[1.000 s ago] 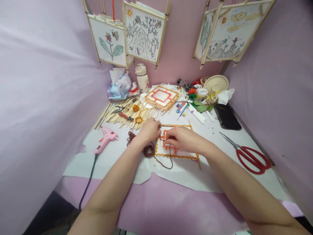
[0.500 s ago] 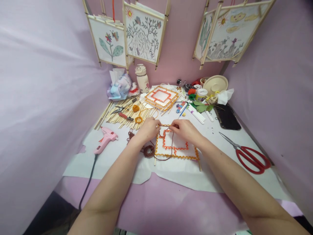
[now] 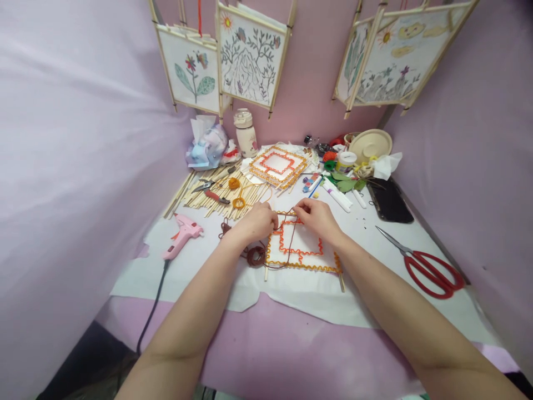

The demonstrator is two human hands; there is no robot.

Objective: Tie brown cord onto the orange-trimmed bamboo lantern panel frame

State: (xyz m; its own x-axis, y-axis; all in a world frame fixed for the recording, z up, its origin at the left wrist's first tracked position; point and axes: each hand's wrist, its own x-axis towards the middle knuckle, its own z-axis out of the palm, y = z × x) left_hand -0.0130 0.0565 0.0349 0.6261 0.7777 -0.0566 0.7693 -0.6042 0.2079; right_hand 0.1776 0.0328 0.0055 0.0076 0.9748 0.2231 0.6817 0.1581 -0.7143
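Note:
A square stick-framed panel (image 3: 310, 269) lies flat before me, edged with wavy orange yarn and bearing a red-orange yarn outline on white. Over its top edge, my right hand (image 3: 315, 218) pinches a brown cord (image 3: 292, 239) between thumb and fingertips, and a strand hangs down across the panel. At the upper left corner, my left hand (image 3: 263, 221) is closed with fingers curled, apparently on the same cord; its fingertips are partly hidden. The cord's loose coil (image 3: 256, 256) rests beside the panel's left edge, below my left wrist.
A pink glue gun (image 3: 183, 236) lies left, red-handled scissors (image 3: 425, 266) right, near a black phone (image 3: 389, 200). Behind are pruning shears (image 3: 212, 191) on thin sticks (image 3: 187, 194), a similar yarn-edged frame (image 3: 278, 166), a bottle (image 3: 245, 133) and markers (image 3: 337, 195). Drawn lantern panels (image 3: 250, 61) hang above.
My left hand has drawn slightly down from the panel's top edge, its fingers more curled. My right hand stays by the top edge with the cord. The hanging strand has shifted; the view moved slightly.

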